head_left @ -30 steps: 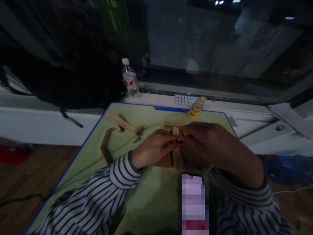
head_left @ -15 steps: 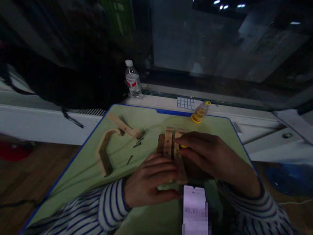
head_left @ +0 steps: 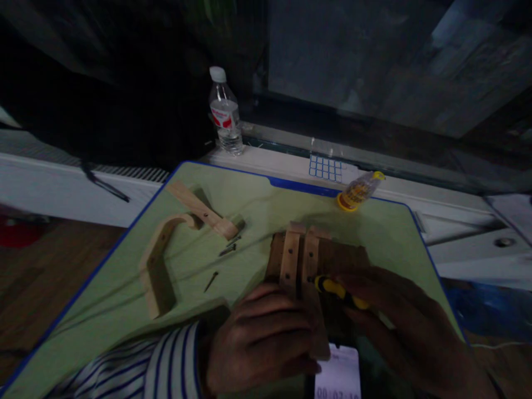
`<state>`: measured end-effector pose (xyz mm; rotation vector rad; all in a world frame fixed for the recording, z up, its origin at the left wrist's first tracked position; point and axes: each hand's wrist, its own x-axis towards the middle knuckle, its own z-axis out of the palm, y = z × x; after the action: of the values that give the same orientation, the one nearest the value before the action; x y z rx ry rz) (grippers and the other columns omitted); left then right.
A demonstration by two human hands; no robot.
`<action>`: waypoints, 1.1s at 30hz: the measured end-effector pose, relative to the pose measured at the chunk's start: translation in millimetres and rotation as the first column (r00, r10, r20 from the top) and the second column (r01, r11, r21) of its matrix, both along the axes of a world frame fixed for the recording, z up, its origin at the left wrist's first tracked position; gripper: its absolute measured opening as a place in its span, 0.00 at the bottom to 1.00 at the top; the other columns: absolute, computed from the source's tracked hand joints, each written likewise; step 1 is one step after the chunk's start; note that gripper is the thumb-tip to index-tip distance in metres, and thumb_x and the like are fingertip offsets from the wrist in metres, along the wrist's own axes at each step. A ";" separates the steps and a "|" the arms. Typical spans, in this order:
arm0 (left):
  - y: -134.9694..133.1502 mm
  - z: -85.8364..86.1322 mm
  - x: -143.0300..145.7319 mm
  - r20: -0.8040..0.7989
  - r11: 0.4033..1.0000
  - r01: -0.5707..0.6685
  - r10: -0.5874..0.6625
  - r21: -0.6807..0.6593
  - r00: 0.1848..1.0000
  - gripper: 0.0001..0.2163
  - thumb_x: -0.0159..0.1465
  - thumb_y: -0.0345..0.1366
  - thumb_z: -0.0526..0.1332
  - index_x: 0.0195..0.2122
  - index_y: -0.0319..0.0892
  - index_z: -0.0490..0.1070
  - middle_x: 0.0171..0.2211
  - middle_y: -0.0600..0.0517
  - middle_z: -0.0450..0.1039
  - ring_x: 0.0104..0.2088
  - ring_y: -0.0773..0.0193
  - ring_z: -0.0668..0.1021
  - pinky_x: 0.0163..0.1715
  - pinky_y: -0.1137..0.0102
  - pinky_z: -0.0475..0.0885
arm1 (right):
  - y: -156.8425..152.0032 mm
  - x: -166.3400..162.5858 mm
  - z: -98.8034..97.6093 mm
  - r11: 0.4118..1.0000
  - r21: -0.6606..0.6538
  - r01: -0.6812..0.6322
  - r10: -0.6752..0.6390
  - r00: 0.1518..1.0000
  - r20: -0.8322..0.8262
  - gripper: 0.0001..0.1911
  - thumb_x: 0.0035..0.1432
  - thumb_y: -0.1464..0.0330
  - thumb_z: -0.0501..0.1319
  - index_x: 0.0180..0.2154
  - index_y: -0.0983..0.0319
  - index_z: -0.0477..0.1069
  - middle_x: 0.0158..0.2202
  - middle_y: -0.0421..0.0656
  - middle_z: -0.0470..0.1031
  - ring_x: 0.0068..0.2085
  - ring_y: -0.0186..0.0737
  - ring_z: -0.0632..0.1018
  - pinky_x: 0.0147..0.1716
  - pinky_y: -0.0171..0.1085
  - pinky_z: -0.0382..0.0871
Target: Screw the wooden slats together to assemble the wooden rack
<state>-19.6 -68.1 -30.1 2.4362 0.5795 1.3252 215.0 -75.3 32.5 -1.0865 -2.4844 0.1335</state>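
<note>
Two light wooden strips with screw holes, a left strip (head_left: 290,263) and a right strip (head_left: 311,263), lie side by side on a dark brown wooden board (head_left: 349,257). My left hand (head_left: 261,341) curls over their near part and holds them down; its fingers hide part of the wood. In my right hand (head_left: 403,327) is a short yellow-and-black screwdriver (head_left: 332,288), its end close to the lower hole of the right strip. Whether it touches a screw there cannot be made out. Dark screws (head_left: 211,281) lie on the table to the left.
Left on the green table (head_left: 249,205) are a curved wooden piece (head_left: 154,257) and a straight one (head_left: 199,210). A phone (head_left: 338,371) lies near me. At the back are a yellow-capped bottle (head_left: 359,191), a water bottle (head_left: 225,116) and a blue-lined grid sheet (head_left: 326,168).
My right hand has moved right and toward me with the screwdriver, which now lies tilted and uncovers the right strip's holes. The view has shifted; my left hand stays on the strips.
</note>
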 end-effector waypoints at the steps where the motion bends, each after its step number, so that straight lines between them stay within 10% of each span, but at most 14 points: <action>1: -0.4 1.0 0.5 -0.003 1.000 -0.013 0.013 -0.007 1.000 0.07 0.60 0.40 0.65 0.34 0.42 0.74 0.33 0.56 0.81 0.38 0.68 0.79 0.44 0.70 0.71 | -2.3 1.4 -1.9 1.000 0.019 0.021 -0.021 0.999 0.025 0.23 0.61 0.68 0.57 0.58 0.55 0.60 0.47 0.45 0.77 0.47 0.41 0.78 0.41 0.37 0.77; 33: -2.4 6.4 2.1 -0.004 0.999 -0.009 0.009 -0.043 1.000 0.07 0.60 0.41 0.65 0.34 0.43 0.75 0.35 0.58 0.81 0.38 0.68 0.79 0.43 0.71 0.72 | -6.9 15.3 -3.6 0.990 -0.130 0.046 -0.044 0.999 0.014 0.27 0.59 0.73 0.58 0.57 0.45 0.62 0.48 0.39 0.78 0.44 0.43 0.80 0.37 0.38 0.80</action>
<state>-17.6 -70.5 -23.7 2.4055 0.6141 1.2984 230.3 -82.2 28.8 -1.1985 -2.4884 0.2808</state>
